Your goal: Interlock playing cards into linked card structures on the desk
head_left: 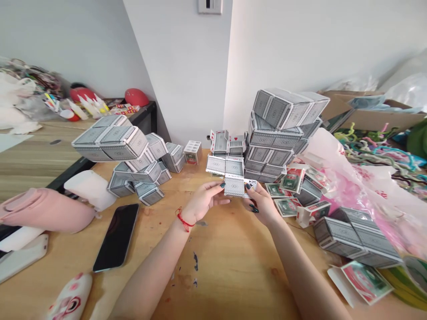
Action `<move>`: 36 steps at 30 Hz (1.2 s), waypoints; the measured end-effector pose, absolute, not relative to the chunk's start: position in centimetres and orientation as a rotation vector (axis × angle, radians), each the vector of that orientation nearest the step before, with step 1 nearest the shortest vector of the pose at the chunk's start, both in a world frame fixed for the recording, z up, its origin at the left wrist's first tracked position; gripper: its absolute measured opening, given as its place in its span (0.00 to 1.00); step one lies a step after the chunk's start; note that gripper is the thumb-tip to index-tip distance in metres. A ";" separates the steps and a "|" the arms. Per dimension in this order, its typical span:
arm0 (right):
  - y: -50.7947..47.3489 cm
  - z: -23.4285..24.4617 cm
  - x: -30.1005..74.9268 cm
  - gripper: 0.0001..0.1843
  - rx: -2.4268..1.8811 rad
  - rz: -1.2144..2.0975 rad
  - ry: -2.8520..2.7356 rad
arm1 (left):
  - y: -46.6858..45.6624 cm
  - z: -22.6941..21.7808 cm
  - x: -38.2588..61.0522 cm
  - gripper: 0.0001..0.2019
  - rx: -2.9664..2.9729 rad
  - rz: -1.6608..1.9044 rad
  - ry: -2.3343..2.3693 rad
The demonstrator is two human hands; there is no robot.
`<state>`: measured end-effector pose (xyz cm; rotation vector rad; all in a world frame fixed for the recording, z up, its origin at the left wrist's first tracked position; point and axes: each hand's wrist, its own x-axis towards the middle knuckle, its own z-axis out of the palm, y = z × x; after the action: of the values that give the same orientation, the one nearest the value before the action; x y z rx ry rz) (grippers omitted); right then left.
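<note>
Between my hands, over the middle of the table, is a piece made of folded playing cards (234, 185), with patterned grey backs. A king card (252, 182) sticks out at its right side. My left hand (204, 200) pinches the piece's left edge between thumb and fingers. My right hand (262, 203) grips it by the right edge, thumb on top. Just behind lies another folded-card block (225, 165); whether it joins the held piece I cannot tell. A tall stack of card blocks (278, 133) rises behind my right hand.
Card blocks (115, 142) are piled at the left. A phone (116, 238), a pink tumbler (50, 211) and a white case (73, 295) lie near the left arm. Green-and-red card boxes (292, 180), more card blocks (356, 238) and pink plastic (353, 178) crowd the right side.
</note>
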<state>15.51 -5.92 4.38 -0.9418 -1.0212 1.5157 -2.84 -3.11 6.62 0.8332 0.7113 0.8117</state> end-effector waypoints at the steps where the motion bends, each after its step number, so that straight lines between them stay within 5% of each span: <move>1: -5.9 4.3 15.5 0.12 -0.945 1.507 -1.032 | -3.1 6.6 -2.9 0.09 0.837 0.840 0.738; 36: -6.8 4.1 13.4 0.09 -1.331 0.874 -1.364 | -3.1 5.9 -2.1 0.15 0.944 0.976 1.040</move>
<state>13.41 -6.82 4.14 -1.3311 -1.3636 0.8736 -2.14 -3.14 5.95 0.9444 1.0397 0.9761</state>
